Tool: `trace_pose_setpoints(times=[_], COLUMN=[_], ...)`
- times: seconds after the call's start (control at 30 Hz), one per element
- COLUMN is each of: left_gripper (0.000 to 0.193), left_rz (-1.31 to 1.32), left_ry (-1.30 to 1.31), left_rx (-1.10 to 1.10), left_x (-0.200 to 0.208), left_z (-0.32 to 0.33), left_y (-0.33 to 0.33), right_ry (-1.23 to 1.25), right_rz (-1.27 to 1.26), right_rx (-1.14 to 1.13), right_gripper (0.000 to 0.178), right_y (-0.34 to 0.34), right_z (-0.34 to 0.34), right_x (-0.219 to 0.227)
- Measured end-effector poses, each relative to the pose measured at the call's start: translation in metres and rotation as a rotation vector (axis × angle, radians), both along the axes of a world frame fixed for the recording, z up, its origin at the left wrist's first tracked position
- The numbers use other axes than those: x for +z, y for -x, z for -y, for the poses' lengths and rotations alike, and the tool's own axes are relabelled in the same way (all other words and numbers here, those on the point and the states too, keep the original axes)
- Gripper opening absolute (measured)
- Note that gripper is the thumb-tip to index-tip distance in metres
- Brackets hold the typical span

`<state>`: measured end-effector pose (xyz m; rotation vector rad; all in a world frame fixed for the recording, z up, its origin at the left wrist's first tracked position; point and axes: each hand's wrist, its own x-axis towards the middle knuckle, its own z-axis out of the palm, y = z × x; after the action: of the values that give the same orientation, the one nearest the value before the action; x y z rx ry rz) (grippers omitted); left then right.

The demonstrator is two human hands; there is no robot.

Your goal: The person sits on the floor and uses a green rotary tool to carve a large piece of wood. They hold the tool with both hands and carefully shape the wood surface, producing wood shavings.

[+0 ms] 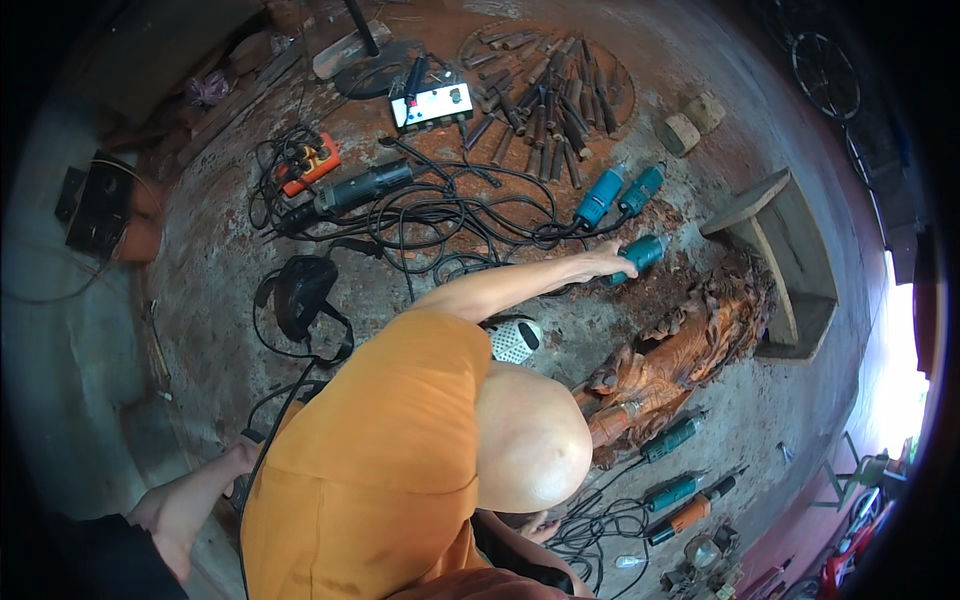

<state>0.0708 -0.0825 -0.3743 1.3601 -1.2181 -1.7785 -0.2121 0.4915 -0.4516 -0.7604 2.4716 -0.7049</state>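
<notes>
Neither my left hand nor my right hand can be made out. Before me bends a person in an orange shirt (370,440), seen from above and behind. That person's outstretched hand (605,262) is closed around a teal die grinder (642,254) on the floor. Their other hand (540,527) is low, beside tangled black cables (600,535). Close by lies a reddish-brown carved wooden figure (690,355), partly hidden by their head. Two more teal die grinders (602,195) lie just beyond the reaching hand. A bare limb (175,515) with dark cloth shows at lower left; whose it is, I cannot tell.
Many chisels (550,105) are spread at the back beside a white control box (432,104). Cables run to an angle grinder (365,188) and an orange power strip (312,165). A wooden stand (790,260) is at right. More grinders (672,440) lie at lower right.
</notes>
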Motion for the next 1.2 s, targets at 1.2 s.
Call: trace_pose_setpoints(times=[1.2], left_gripper=[0.094], left_rz=[0.138], left_ry=[-0.002], left_rx=[-1.136], left_x=[0.237], left_z=[-0.086], left_y=[-0.084], right_ry=[0.991], right_rz=[1.601], right_rx=[-0.026], right_gripper=[0.073], right_y=[-0.246], right_z=[0.324], right_x=[0.24])
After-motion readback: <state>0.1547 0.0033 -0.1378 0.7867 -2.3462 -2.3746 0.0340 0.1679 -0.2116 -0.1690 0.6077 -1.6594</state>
